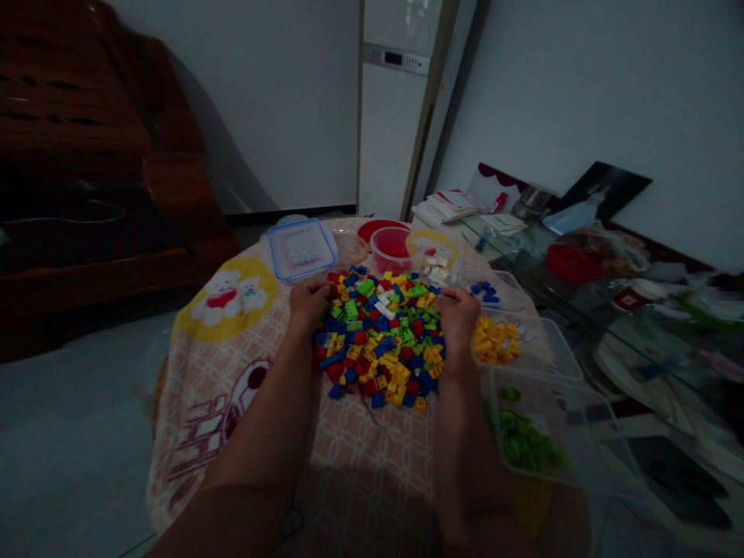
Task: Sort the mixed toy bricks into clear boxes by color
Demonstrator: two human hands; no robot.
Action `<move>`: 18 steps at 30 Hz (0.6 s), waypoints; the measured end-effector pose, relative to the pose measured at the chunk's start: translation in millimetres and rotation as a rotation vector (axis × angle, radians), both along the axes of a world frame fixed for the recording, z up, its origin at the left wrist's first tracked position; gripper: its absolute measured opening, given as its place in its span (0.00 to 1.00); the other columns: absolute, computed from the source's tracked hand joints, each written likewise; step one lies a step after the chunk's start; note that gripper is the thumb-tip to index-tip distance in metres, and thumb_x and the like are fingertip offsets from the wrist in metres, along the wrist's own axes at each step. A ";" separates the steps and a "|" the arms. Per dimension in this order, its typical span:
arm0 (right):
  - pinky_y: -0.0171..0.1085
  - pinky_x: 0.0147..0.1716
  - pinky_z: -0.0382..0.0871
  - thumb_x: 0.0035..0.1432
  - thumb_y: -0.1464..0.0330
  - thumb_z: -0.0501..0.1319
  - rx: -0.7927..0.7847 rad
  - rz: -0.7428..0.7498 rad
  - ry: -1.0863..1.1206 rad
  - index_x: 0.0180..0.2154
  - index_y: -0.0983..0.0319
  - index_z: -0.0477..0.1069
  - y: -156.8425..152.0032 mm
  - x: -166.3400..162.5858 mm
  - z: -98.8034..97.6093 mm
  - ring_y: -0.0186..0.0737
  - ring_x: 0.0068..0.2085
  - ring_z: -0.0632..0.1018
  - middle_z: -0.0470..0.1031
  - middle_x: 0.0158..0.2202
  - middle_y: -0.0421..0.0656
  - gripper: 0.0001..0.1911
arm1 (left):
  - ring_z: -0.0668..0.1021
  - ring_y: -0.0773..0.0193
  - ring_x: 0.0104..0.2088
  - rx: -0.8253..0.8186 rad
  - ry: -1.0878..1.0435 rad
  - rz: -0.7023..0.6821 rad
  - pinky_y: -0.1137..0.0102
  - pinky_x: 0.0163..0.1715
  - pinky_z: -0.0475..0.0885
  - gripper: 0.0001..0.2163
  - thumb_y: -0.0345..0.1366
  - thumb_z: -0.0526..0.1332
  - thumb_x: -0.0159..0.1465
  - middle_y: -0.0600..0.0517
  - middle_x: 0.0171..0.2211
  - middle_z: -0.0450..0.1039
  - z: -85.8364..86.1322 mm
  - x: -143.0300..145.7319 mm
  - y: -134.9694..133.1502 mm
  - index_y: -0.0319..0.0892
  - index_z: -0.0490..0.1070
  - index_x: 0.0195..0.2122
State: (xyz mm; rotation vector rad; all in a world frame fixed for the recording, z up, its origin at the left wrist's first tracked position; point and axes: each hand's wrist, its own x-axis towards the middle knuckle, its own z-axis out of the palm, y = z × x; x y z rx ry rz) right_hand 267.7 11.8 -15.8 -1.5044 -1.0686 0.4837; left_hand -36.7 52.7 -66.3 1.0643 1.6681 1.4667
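Note:
A heap of small red, blue, yellow, green and white building bricks point(380, 337) lies on a round table covered by a patterned cloth point(232, 364). My left hand point(308, 302) rests at the heap's left edge with its fingers curled against the bricks. At the heap's right edge my right hand point(458, 314) lies with its fingers bent down onto the bricks. Whether either hand holds a brick is hidden.
Clear tubs on the right hold green bricks point(526, 442), yellow bricks point(494, 341) and blue bricks point(483, 292). At the back stand a red tub point(390, 248), a blue-rimmed lid point(301, 248) and white bricks point(435, 271). A cluttered glass table point(610, 310) is at right, a dark sofa point(87, 194) at left.

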 end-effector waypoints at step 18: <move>0.39 0.32 0.77 0.46 0.61 0.63 0.023 -0.045 0.166 0.36 0.65 0.82 1.8 27.7 -5.5 0.42 0.28 0.80 0.80 0.26 0.41 0.18 | 0.82 0.59 0.33 -0.005 0.062 -0.015 0.69 0.36 0.76 0.12 0.34 0.62 0.52 0.51 0.29 0.83 2.9 -0.2 -2.0 0.41 0.84 0.33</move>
